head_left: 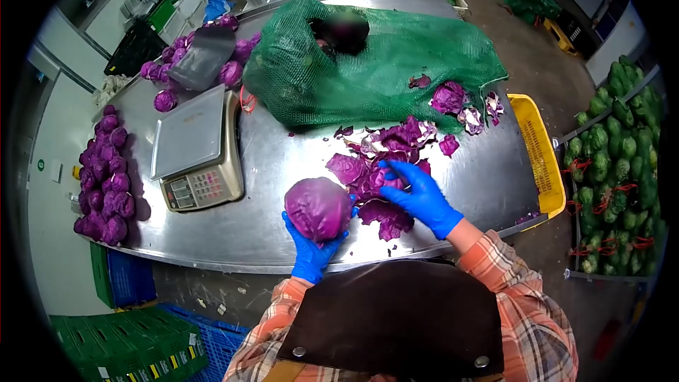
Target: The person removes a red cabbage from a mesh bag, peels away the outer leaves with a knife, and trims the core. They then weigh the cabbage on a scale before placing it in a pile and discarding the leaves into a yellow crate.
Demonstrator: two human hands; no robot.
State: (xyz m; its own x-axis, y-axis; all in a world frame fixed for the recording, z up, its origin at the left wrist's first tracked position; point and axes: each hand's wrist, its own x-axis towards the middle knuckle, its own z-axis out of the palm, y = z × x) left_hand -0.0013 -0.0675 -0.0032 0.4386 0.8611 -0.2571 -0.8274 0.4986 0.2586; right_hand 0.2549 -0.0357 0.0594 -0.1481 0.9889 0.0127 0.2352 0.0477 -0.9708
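Observation:
A round red cabbage (317, 209) rests in my left hand (311, 249), whose blue-gloved fingers wrap it from below and the side. Just to the right, my right hand (423, 199), also in a blue glove, has a purple cabbage leaf (378, 180) between thumb and fingers. Beneath and behind that hand lies a heap of loose leaves (399, 136), with more torn leaves (387, 221) near the table's front edge. A large green mesh sack (424, 49) lies beyond, its mouth showing a dark cabbage (345, 32).
A scale (201, 187) stands left on the metal table (276, 148). Cabbages are piled at far left (106, 177) and behind the scale (230, 73). A yellow crate (541, 155) adjoins the right edge. Green vegetables (615, 170) fill a rack beyond; green crates (127, 343) sit lower left.

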